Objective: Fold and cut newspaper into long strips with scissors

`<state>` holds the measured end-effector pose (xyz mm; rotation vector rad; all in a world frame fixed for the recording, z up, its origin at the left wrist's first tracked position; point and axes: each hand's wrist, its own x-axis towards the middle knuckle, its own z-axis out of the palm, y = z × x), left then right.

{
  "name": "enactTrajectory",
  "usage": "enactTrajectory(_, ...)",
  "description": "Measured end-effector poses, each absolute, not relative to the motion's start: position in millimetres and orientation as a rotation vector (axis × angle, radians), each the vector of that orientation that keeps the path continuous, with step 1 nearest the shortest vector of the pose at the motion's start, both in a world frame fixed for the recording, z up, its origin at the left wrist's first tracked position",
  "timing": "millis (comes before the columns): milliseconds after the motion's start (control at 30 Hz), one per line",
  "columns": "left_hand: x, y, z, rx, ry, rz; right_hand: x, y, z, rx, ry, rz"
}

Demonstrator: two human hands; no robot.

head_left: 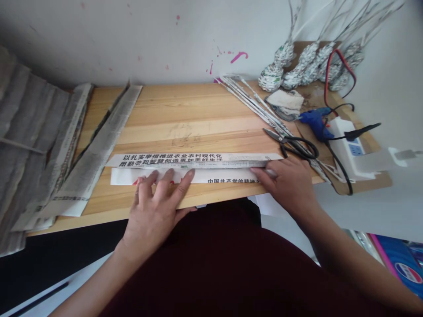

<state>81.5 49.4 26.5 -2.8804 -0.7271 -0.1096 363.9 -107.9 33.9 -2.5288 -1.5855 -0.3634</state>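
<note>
A long newspaper strip (172,159), folded lengthwise, lies along the front edge of the wooden table (158,114). Black print runs across its upper layer, and some red print shows on the lower one. My left hand (153,198) rests on the strip's lower left part with its fingers spread and the thumb at the table edge. At the strip's right end, my right hand (287,180) has its fingers closed round the paper, pinching the folded end. Just behind the right hand lie black-handled scissors (291,143).
Newspaper strips (109,132) and a grey stack (29,105) stand at left. Thin paper sticks (261,108) lie behind the scissors. At right are woven paper bottle shapes (304,64), a white cloth (286,103), a blue glue gun (315,123) and a white power strip (352,147) with cables.
</note>
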Motion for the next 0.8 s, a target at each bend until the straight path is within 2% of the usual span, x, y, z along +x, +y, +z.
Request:
enactTrajectory(267,87.8,48.2,29.9,-2.893,-0.729,-0.055,374.0,-101.4,29.0,-2.598,-1.528,-0.490)
enactTrajectory(800,86.1,51.6,26.3,-2.902,-0.696,-0.099,378.5,-95.8,39.1,-2.757,-1.497,-0.302)
